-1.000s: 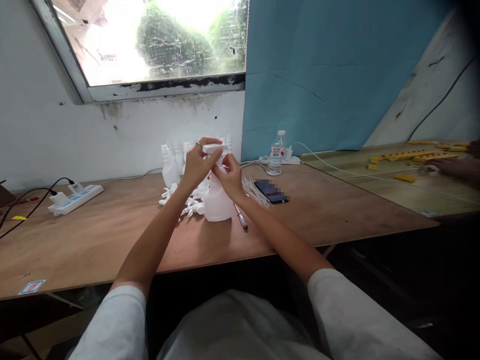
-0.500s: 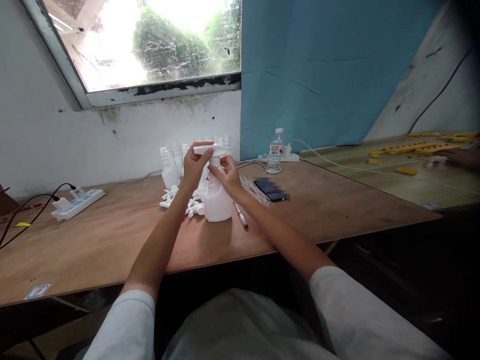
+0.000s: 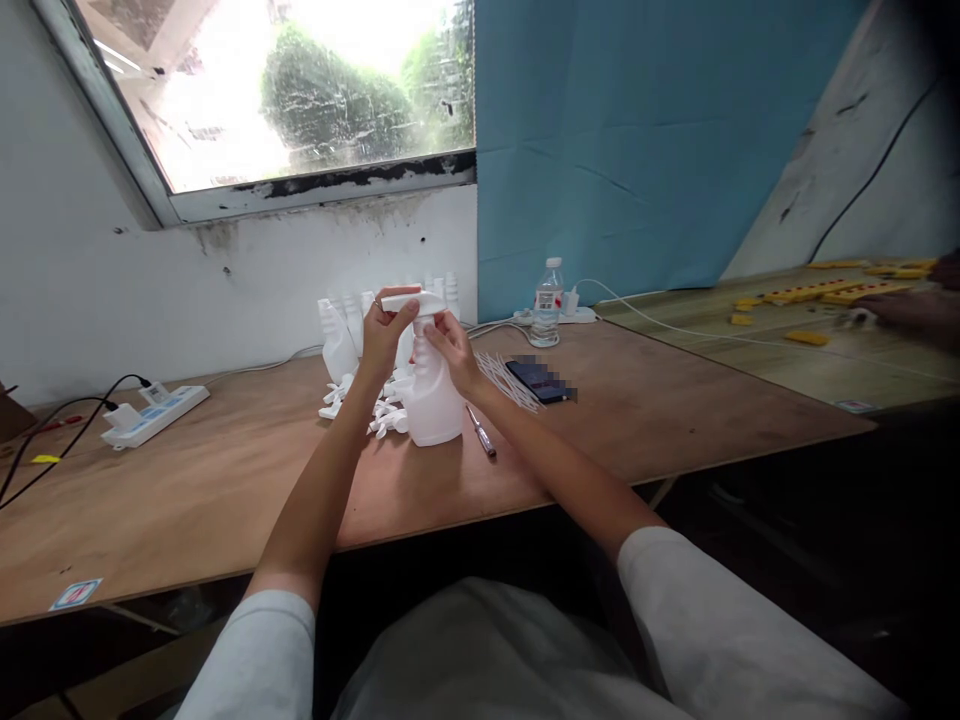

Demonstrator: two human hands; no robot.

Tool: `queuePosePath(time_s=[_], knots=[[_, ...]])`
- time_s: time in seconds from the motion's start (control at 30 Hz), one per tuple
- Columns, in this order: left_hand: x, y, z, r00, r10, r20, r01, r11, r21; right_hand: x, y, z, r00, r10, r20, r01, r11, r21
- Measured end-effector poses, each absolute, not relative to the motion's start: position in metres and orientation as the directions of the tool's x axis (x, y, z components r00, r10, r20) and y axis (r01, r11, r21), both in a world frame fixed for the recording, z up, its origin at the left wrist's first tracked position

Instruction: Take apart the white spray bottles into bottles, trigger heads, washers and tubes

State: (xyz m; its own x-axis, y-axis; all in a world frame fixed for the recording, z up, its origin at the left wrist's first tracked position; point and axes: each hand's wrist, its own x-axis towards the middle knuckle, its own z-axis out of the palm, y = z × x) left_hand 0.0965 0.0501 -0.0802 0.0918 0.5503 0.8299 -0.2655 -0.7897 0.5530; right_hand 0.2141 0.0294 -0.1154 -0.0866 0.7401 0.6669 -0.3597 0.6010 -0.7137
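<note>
A white translucent spray bottle [image 3: 435, 405] stands upright on the brown table, with a white trigger sprayer head [image 3: 411, 301] on its neck. My left hand [image 3: 386, 325] is closed around the back of the sprayer head, thumb and fingers pinching it. My right hand [image 3: 453, 345] has its fingers closed at the collar below the head, by the bottle's neck. Several loose white trigger sprayer heads [image 3: 388, 415] lie in a pile left of the bottle. Behind them stand several more white bottles [image 3: 339, 340] without heads, partly hidden by my hands.
A screwdriver [image 3: 481, 432] lies right of the bottle. Beyond it are thin white tubes [image 3: 504, 378], a phone [image 3: 538, 381] and a water bottle [image 3: 547, 305]. A power strip [image 3: 156, 416] sits at left. Another person's hand [image 3: 904, 305] is over yellow pieces [image 3: 806, 338] at far right.
My right hand's fingers have shifted up from the neck to the collar. The bottle stays in place with my left hand still on the sprayer head. The view has tilted slightly.
</note>
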Motion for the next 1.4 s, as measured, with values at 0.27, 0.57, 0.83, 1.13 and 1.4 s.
queuePosePath(time_s=[0.27, 0.57, 0.83, 1.13, 1.4], knots=[[0.0956, 0.05, -0.0811, 0.114, 0.597, 0.794, -0.278, -0.748, 0.602, 0.2107, 0.0333, -0.1151, -0.009, 0.741, 0.671, -0.29, 0.64, -0.711], [0.0967, 0.0487, -0.0817, 0.109, 0.593, 0.798, -0.282, -0.751, 0.596, 0.2099, 0.0297, -0.1142, 0.016, 0.751, 0.66, -0.276, 0.638, -0.719], [0.0961, 0.0479, -0.0825, 0.107, 0.595, 0.797, -0.276, -0.752, 0.599, 0.2098, 0.0313, -0.1144, 0.011, 0.757, 0.653, -0.277, 0.63, -0.726], [0.096, 0.0477, -0.0838, 0.086, 0.599, 0.796, -0.284, -0.751, 0.596, 0.2101, 0.0336, -0.1152, -0.008, 0.746, 0.666, -0.244, 0.645, -0.725], [0.0962, 0.0473, -0.0846, 0.071, 0.604, 0.793, -0.254, -0.758, 0.6, 0.2111, 0.0387, -0.12, -0.057, 0.74, 0.67, -0.265, 0.636, -0.725]])
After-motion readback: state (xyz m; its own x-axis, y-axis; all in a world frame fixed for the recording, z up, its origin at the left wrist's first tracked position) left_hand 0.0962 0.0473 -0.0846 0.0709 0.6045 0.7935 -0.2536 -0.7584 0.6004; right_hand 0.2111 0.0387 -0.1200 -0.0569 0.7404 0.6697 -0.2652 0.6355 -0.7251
